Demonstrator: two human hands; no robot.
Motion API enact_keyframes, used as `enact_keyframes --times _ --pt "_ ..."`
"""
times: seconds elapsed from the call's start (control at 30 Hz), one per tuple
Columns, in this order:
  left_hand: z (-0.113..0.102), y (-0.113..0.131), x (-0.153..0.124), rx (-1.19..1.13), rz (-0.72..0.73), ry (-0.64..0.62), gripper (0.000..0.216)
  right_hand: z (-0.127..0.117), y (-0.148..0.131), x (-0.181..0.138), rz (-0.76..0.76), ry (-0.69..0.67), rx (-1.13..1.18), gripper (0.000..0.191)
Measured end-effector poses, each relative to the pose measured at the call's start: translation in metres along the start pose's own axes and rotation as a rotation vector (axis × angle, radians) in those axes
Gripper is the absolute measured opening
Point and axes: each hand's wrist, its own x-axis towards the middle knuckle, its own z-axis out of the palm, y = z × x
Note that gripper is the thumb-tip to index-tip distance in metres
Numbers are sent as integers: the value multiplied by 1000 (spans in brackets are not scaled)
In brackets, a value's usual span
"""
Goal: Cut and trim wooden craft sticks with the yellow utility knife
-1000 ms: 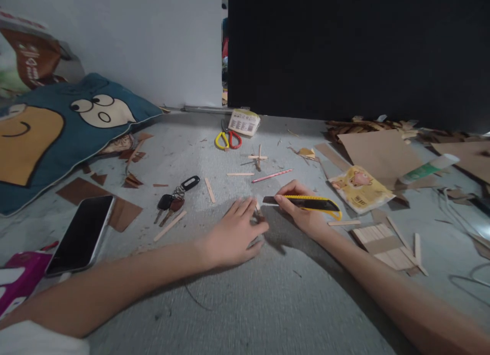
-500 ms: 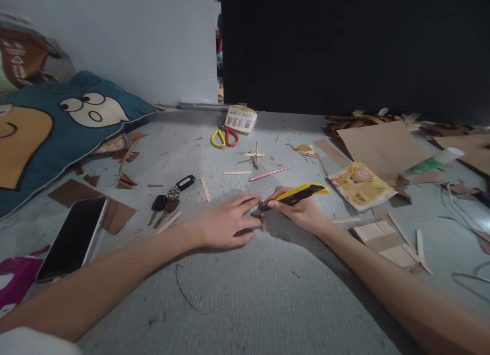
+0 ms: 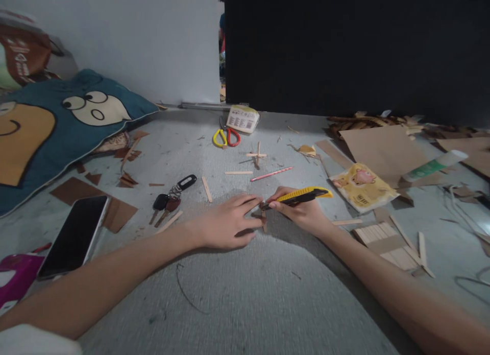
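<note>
My right hand is closed round a yellow and black utility knife. Its blade end points left and down onto a small brown strip, which looks like cardboard or wood. From the other side my left hand reaches in palm down, its fingertips holding the strip against the grey surface. The fingers partly hide the strip and the exact spot where the blade meets it. Just beyond the hands lie a pink striped pencil and a little cross of wooden sticks.
Scissors lie farther back. Keys, a phone and a blue pillow are on the left. On the right are a yellow packet, a bundle of craft sticks, a glue stick and cardboard.
The whole view has shifted very slightly. Both hands keep nearly the same position, with the knife still at the small brown strip.
</note>
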Motion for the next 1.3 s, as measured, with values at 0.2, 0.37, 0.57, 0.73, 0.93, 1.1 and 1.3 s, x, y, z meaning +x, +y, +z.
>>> enact_keyframes --times 0.2,0.37,0.57,0.73,0.93,1.1,1.3 --pt "1 0 0 35 11 1 34 1 1 -1 1 11 -12 33" --pt "2 0 -1 24 14 21 33 1 -4 1 -14 -35 -31 36" --pt "2 0 -1 54 13 3 34 1 -10 6 -8 -88 -86 34" --pt "6 -3 -1 1 27 57 35 3 -14 11 39 -107 -70 41" --pt "6 -3 -1 44 51 58 36 7 -12 10 44 -66 -86 45" --pt "3 0 -1 52 41 70 33 10 -13 8 39 4 -93 46" --pt "0 7 0 85 1 28 30 14 -11 1 65 86 -75 47"
